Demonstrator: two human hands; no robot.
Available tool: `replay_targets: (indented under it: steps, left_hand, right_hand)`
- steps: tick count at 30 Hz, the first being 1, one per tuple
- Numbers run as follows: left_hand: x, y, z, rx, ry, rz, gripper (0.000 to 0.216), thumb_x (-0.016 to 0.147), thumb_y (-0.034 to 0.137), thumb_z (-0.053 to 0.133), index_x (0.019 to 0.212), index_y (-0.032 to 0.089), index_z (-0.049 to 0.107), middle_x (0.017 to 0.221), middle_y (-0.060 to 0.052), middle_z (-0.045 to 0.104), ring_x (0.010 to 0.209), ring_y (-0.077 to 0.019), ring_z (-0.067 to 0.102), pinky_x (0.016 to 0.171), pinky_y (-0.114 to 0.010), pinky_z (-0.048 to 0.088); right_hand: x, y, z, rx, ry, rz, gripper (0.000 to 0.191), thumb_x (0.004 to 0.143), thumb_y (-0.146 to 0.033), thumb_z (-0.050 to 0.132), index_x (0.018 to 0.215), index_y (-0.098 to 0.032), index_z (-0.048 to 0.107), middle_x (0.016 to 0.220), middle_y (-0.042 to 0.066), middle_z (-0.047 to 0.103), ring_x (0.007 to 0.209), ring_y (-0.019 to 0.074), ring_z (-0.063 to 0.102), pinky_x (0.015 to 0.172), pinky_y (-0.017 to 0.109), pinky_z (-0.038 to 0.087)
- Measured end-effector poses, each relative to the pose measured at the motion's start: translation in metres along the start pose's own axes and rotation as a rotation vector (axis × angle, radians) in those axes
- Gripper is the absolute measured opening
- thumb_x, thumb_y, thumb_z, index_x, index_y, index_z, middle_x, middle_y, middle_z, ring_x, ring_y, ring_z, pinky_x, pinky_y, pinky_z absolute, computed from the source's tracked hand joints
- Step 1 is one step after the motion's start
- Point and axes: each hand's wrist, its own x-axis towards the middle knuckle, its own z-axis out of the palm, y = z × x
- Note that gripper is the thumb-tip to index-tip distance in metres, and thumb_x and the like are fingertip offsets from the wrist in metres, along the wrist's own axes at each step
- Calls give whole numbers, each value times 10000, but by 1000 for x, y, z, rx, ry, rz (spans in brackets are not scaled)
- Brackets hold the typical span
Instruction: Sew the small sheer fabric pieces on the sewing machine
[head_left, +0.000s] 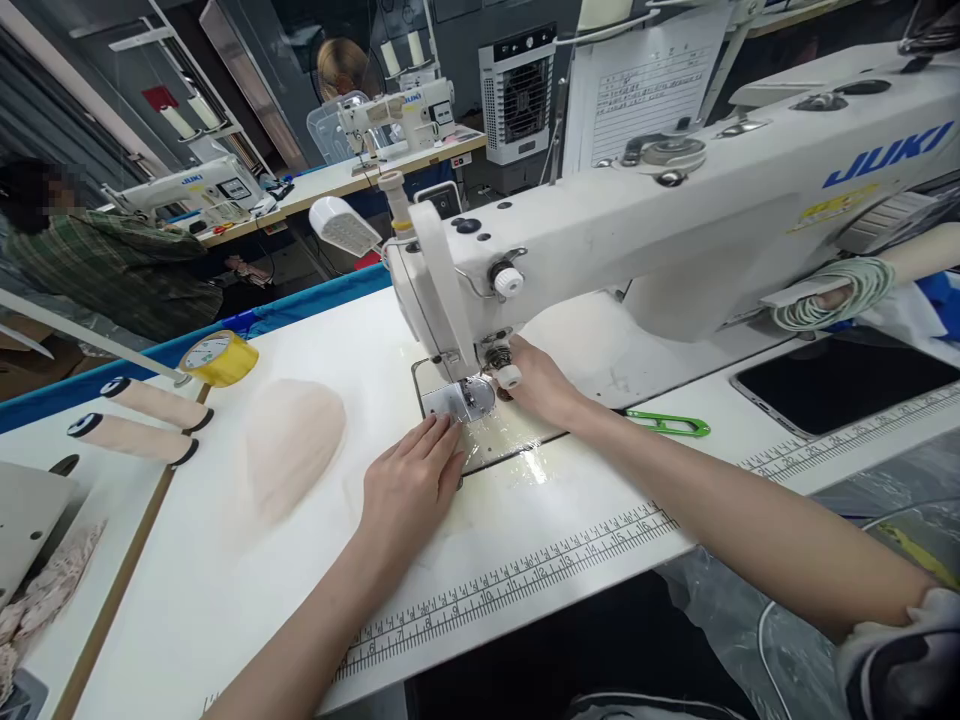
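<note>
Sewing machine (592, 225) partly hides right hand (544, 388); 2 spools (135, 438) near tape (232, 358).

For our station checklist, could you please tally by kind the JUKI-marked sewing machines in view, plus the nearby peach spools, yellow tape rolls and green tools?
JUKI-marked sewing machines: 3
Peach spools: 2
Yellow tape rolls: 1
Green tools: 1
Total: 7

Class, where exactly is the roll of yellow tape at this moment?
In the head view, the roll of yellow tape sits at the left on the white table, beside the blue edging and just beyond two thread spools.
</note>
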Motion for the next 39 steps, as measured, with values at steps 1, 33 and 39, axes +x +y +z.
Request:
replay_targets:
  steps: [1,33,39]
  left_hand:
    - [0,0,0,3,-2,0,287,957,292,502,1167,196,673,1204,-8,682,1112,-211,659,832,-343,619]
    - [3,3,-5,12,-81,-22,300,961,308,501,1186,205,669,1222,-12,669,1123,-222,653,844,-354,614]
    - [3,3,-6,-4,-85,-28,289,957,304,507,1178,227,677,1221,-19,669,1121,-232,653,858,-360,610]
  right_hand:
    - [0,0,-1,5,0,-7,119,869,-119,467,838,-171,569,932,65,594,779,173,558,682,281,397]
    - [9,6,-13,500,110,203,162,914,-141,465,763,-200,463,888,51,566,732,141,573,589,250,483]
    - [11,2,-14,681,102,325,174,906,-151,514,743,-198,478,808,28,587,713,129,592,545,216,508]
